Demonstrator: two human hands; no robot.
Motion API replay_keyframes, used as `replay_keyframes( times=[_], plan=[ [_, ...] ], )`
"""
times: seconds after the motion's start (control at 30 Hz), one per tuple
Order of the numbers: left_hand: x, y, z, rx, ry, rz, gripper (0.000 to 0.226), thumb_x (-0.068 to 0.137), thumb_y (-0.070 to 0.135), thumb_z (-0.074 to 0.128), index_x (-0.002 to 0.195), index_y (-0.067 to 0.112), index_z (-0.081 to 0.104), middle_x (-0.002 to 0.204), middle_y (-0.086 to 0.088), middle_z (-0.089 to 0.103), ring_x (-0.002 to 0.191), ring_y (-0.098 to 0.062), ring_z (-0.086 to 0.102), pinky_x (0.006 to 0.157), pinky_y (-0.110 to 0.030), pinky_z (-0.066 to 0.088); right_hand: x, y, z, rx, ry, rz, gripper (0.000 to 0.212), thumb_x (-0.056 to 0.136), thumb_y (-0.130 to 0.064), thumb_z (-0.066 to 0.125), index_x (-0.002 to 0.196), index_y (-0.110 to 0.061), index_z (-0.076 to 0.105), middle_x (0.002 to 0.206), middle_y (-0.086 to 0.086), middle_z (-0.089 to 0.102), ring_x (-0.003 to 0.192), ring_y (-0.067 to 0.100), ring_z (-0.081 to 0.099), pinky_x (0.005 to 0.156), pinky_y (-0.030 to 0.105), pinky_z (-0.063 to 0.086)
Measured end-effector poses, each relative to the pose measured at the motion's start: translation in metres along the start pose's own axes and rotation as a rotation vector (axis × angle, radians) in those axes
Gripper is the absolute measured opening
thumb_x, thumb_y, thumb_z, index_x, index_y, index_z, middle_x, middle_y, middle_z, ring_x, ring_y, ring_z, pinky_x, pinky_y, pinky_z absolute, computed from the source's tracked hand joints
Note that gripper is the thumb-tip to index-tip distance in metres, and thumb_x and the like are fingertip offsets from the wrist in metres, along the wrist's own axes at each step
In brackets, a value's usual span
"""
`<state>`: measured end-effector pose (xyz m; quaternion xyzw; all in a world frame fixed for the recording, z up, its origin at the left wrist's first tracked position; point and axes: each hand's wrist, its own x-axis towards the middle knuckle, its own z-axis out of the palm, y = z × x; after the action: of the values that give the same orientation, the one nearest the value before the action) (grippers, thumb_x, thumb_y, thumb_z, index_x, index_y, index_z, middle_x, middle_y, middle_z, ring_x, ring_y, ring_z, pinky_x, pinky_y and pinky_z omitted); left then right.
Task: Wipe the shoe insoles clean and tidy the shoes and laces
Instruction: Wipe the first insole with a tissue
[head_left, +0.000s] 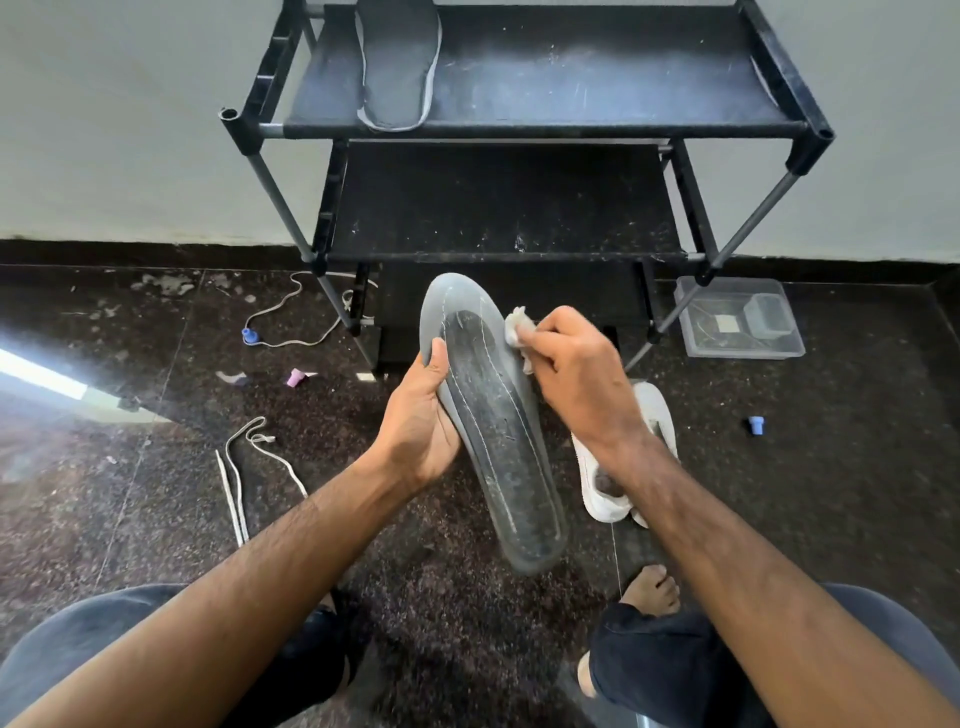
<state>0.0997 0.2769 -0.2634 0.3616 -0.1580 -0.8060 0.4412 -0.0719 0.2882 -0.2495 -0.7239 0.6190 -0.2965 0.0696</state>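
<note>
My left hand (423, 415) grips a long grey insole (488, 410) by its left edge and holds it above the floor, toe end pointing away. A crumpled white wipe (519, 330) is pinched in my right hand (576, 371) and pressed against the insole's upper right edge. A second dark insole (397, 62) lies on the top shelf of the black shoe rack (571, 78). One white shoe (615, 467) rests on the floor under my right forearm, partly hidden. A loose white lace (241, 470) lies on the floor to the left.
The rack stands against a pale wall, with lower shelves (498, 208) dusty. A clear plastic box (737, 319) sits at its right foot. Another lace or cord (291, 317), small blue (756, 425) and pink caps (295, 378) and scraps dot the dark speckled floor. My knees and bare foot (652, 590) are below.
</note>
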Motion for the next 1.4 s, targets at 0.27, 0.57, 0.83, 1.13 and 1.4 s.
replay_keyframes(
  times=[0.27,0.57,0.83,1.13,1.4],
  plan=[
    [0.002,0.001,0.0,-0.074,0.006,0.004,0.046,0.109,0.032,0.036,0.142,0.003,0.05,0.136,-0.026,0.061,0.123,-0.032,0.063,0.109,-0.045,0.047,-0.015,-0.041,0.005,0.052,-0.106,-0.23,0.023,0.098,-0.005,0.063,0.119,0.001,0.072,0.09,0.007,0.059,0.084,0.021,0.055,0.075,0.034,0.052],
    [0.004,0.01,0.002,-0.01,0.025,0.036,0.044,0.109,0.035,0.035,0.142,0.01,0.049,0.135,-0.018,0.064,0.125,-0.034,0.063,0.105,-0.056,0.049,-0.003,-0.005,-0.01,0.094,0.082,0.035,0.021,0.097,-0.01,0.069,0.116,-0.005,0.075,0.085,0.003,0.057,0.071,0.017,0.055,0.061,0.026,0.053],
    [0.005,0.011,0.0,-0.043,0.027,0.037,0.047,0.109,0.036,0.034,0.142,0.007,0.05,0.129,-0.021,0.068,0.117,-0.033,0.067,0.099,-0.048,0.056,-0.012,-0.021,0.009,0.039,-0.078,-0.191,0.018,0.097,-0.001,0.064,0.112,0.004,0.072,0.087,0.009,0.055,0.08,0.024,0.054,0.07,0.041,0.052],
    [0.007,0.012,0.003,0.06,0.029,0.069,0.041,0.109,0.04,0.032,0.132,0.015,0.056,0.123,-0.014,0.072,0.112,-0.031,0.069,0.098,-0.05,0.053,-0.01,-0.027,-0.01,0.188,0.01,-0.076,0.021,0.094,-0.008,0.071,0.114,-0.005,0.075,0.094,0.003,0.062,0.084,0.017,0.061,0.072,0.033,0.056],
    [0.005,0.01,0.0,0.051,0.033,0.053,0.037,0.109,0.038,0.032,0.129,0.018,0.057,0.127,-0.014,0.07,0.114,-0.029,0.07,0.097,-0.054,0.056,-0.009,0.006,0.007,0.004,-0.02,-0.017,0.012,0.099,-0.008,0.065,0.097,-0.001,0.075,0.082,0.007,0.053,0.07,0.023,0.054,0.062,0.046,0.053]
  ],
)
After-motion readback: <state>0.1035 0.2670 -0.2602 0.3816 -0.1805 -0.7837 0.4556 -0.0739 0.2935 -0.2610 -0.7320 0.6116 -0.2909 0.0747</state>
